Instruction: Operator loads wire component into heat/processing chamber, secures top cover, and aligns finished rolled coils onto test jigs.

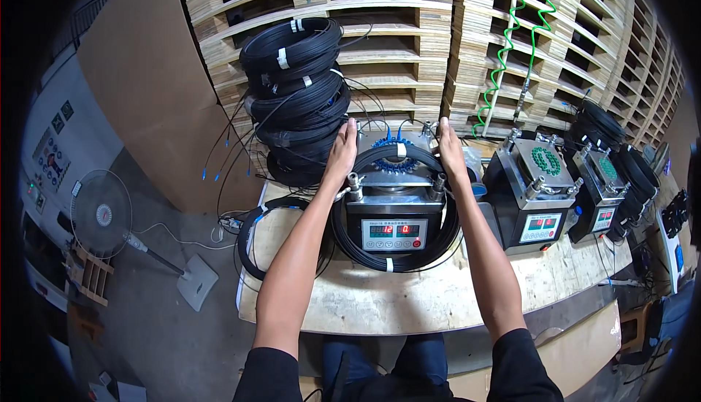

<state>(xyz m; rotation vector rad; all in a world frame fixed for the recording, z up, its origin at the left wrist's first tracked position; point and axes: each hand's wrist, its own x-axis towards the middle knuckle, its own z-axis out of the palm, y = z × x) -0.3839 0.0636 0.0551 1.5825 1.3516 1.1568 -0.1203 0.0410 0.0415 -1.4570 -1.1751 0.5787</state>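
A black cable coil (389, 264) with white ties stands in front of a bench machine (365, 212), looped around its lit red display. On the machine's metal top, a ring of blue connectors (378, 162) sits partly behind the coil, and thin leads with blue ends rise at the back. My left hand (342, 152) is at the top's left side, its fingers stretched forward and close together. At the right side, my right hand (450, 150) mirrors it, fingers straight, by a corner post. Whether either palm touches the machine or the coil is hidden.
A tall stack of black cable coils (296, 102) stands back left; another coil (252, 238) lies on the wooden table (350, 307). Two similar machines (537, 190) (600, 190) are to the right. Wooden pallets (394, 29) rise behind, with green spiral hoses (504, 51) hanging. A fan (102, 216) stands left.
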